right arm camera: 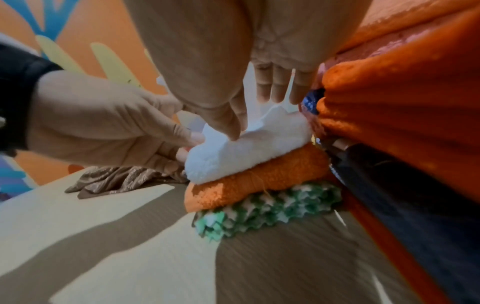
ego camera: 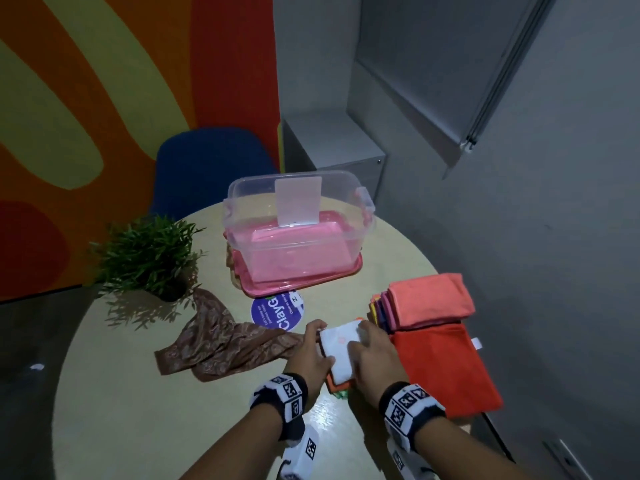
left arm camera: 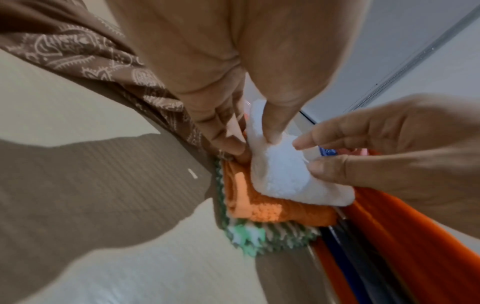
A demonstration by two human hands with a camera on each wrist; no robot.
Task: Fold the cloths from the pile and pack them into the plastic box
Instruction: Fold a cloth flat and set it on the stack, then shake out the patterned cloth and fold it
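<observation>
A small stack of folded cloths lies on the table in front of me: a white cloth (ego camera: 341, 348) (left arm camera: 280, 176) (right arm camera: 246, 152) on top, an orange cloth (left arm camera: 272, 211) (right arm camera: 259, 181) under it and a green-and-white cloth (left arm camera: 259, 234) (right arm camera: 272, 207) at the bottom. My left hand (ego camera: 310, 351) (left arm camera: 253, 144) grips the stack's left side, thumb on the white cloth. My right hand (ego camera: 375, 355) (right arm camera: 254, 115) pinches the white cloth's right edge. The clear plastic box (ego camera: 242, 202) stands open at the back, on its pink lid (ego camera: 263, 289).
The pile of folded cloths (ego camera: 429, 303) sits at the right on a spread red-orange cloth (ego camera: 446, 368). A brown patterned cloth (ego camera: 221, 344) lies crumpled at the left. A potted plant (ego camera: 149, 258) and a blue chair (ego camera: 211, 164) are behind it. The table (ego camera: 138, 393) is round.
</observation>
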